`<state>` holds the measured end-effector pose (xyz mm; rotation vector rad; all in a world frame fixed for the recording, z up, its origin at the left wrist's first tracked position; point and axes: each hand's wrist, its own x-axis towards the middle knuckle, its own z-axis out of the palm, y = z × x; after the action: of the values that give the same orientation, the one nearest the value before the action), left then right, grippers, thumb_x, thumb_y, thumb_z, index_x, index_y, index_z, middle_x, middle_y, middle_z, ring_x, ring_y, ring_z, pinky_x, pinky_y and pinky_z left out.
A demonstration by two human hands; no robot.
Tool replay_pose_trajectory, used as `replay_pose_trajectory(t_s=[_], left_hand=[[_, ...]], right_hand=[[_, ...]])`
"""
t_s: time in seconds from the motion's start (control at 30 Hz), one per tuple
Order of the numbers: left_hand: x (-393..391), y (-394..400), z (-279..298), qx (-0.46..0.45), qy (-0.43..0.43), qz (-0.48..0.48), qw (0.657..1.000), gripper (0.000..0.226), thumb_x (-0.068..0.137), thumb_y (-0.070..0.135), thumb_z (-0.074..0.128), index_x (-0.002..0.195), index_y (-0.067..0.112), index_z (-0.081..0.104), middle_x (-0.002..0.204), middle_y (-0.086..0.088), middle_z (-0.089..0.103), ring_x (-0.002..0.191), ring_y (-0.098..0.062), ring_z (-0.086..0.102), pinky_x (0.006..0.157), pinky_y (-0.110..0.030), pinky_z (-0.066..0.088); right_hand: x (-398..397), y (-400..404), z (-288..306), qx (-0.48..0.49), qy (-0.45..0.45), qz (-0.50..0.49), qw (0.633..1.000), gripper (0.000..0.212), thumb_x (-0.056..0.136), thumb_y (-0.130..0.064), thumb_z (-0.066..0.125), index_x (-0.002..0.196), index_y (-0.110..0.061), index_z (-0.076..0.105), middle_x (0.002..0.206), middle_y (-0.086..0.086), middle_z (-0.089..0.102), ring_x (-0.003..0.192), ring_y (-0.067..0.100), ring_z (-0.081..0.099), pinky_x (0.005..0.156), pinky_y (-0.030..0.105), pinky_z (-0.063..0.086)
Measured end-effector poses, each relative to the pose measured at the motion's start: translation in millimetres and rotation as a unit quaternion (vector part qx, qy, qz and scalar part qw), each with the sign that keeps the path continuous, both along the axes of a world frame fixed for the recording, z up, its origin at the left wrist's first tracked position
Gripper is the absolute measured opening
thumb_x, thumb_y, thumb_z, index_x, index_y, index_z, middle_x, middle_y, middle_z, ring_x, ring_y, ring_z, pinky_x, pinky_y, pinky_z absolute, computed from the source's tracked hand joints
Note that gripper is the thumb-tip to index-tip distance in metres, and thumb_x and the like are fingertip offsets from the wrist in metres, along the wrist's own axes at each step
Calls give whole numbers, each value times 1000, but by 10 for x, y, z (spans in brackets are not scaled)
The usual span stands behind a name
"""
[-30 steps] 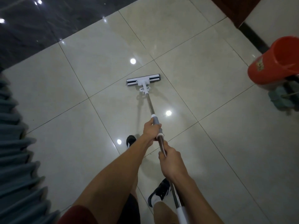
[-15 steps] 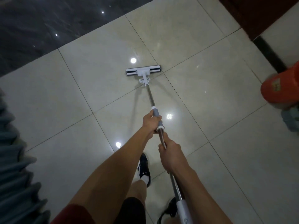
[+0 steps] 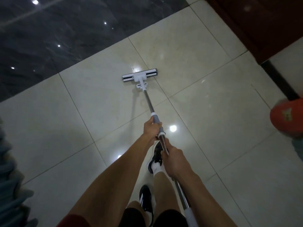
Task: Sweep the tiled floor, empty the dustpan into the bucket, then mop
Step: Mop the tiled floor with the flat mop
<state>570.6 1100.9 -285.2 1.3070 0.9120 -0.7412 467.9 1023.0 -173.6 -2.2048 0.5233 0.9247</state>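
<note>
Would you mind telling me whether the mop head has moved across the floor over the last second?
Yes. The mop head has slid forward, away from the person: earlier it sat on the grout line, and now it lies past it, nearer the dark floor strip.

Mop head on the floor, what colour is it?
White with black ends, seen in the head view: mop head.

One mop (image 3: 148, 102) is seen on the pale tiled floor (image 3: 205, 99), its one flat head (image 3: 139, 77) laid on the tiles. Two hands are counted on the one metal pole: the left hand (image 3: 151, 128) and the right hand (image 3: 174, 158). Two black-and-white shoes are shown, one (image 3: 155, 157) forward and one (image 3: 146, 200) behind. One orange bucket (image 3: 287, 117) is partly caught at the right edge.
</note>
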Motion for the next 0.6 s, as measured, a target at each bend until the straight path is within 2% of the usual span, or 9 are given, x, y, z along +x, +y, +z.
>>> replay_pose_trajectory(t_s=[0.17,0.3,0.37,0.47,0.6], left_hand=[[831,-72,48,14,12,16,1000,49,95,2,64,140,20,55,105,-15,66,74,-25,64,70,-44,62],[1471,12,133,15,16,27,999,52,95,0,63,142,20,54,92,-14,64,65,-23,61,48,-31,56],[1690,72,133,15,15,30,999,56,94,-1,64,145,21,53,90,-12,65,65,-23,61,50,-32,58],[2115,192,70,17,14,37,999,60,93,-3,65,147,20,52,100,-14,66,72,-26,63,69,-44,61],[2716,376,-13,22,6,35,999,59,92,-2,66,145,21,53,104,-17,66,73,-27,63,78,-50,61]], right_hand=[[859,-120,0,8,-4,15,1000,50,106,-24,40,153,-30,25,101,6,66,85,16,66,80,27,57],[1473,-59,4,31,-20,9,999,49,105,-25,40,152,-31,27,90,6,66,76,18,66,74,34,59],[1700,3,17,31,-20,12,999,49,105,-24,40,151,-31,27,88,6,65,74,17,65,70,31,57],[2124,148,-42,35,-11,0,999,48,105,-24,42,151,-30,28,86,2,63,69,12,61,66,24,54],[2715,330,-109,41,-11,-15,999,49,105,-25,42,151,-32,28,87,1,63,72,10,63,67,22,52]])
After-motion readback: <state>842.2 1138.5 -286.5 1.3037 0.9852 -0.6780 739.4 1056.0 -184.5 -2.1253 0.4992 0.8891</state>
